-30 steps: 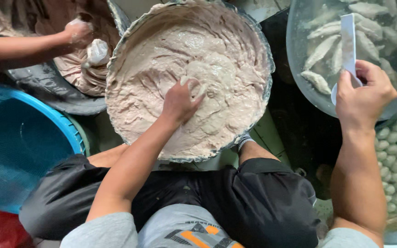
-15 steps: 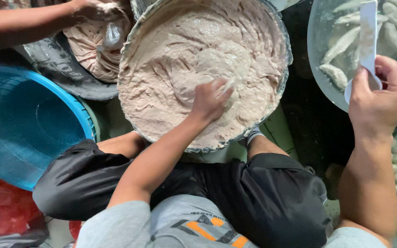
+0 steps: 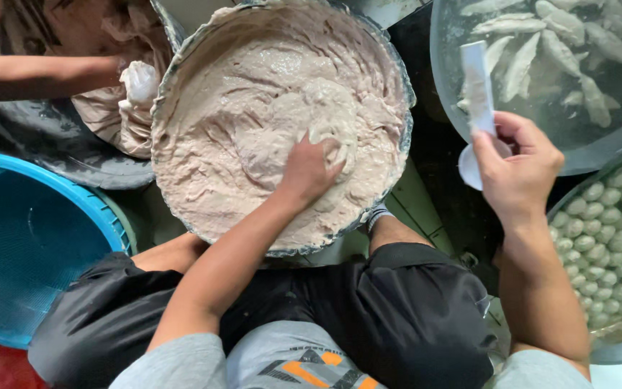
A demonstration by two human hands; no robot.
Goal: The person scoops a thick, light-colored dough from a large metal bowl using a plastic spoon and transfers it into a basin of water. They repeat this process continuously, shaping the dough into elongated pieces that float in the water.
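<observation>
Paste bowl [image 3: 203,180] centre; basket [image 3: 30,245] left; water basin [image 3: 613,137] right.

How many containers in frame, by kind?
Metal basins of beige paste: 2
Clear bowls of water with shaped pieces: 2
Blue plastic mesh basket: 1
Total: 5

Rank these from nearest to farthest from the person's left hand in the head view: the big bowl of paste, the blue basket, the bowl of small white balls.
From the left hand:
1. Big bowl of paste: the hand is pressed into it, centre.
2. Blue basket: lower left, beside the person's knee.
3. Bowl of small white balls: far right edge, beyond the right hand.
</observation>
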